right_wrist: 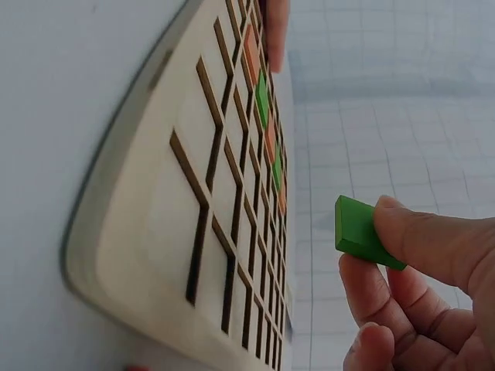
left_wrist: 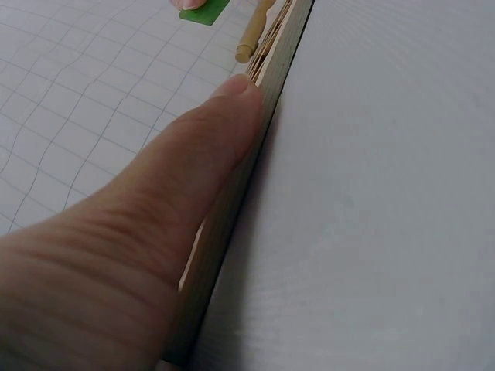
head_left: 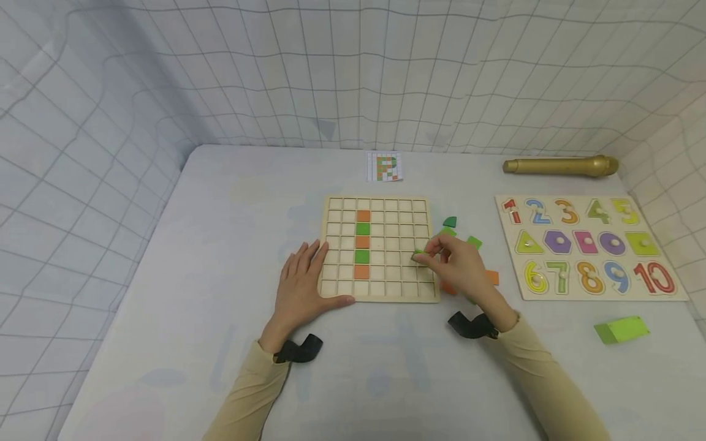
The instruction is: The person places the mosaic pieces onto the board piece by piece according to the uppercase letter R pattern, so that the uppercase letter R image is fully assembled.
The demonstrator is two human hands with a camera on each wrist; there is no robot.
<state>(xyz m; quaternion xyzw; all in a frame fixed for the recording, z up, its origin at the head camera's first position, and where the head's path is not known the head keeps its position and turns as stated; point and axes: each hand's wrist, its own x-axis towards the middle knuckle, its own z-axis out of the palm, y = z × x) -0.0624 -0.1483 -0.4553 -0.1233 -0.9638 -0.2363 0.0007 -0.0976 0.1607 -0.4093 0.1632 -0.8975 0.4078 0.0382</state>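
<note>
A wooden grid board (head_left: 380,299) lies flat on the table, with a single column of alternating orange and green square tiles (head_left: 362,229) left of its middle. My left hand (head_left: 300,285) rests at the board's near left corner, fingers straight along the left side and thumb on the front edge. In the left wrist view the thumb (left_wrist: 209,131) presses along that edge. Over the board's right side, my right hand (head_left: 458,263) pinches a green square tile (right_wrist: 360,230) between thumb and fingers. The right wrist view shows this tile raised above the grid.
Loose green and orange tiles (head_left: 492,277) lie right of the board, partly hidden by the right hand. A small pattern card (head_left: 384,166) is behind the board. Farther right are a gold microphone (head_left: 560,166), a number-and-shape puzzle board (head_left: 548,291) and a green block (head_left: 623,329).
</note>
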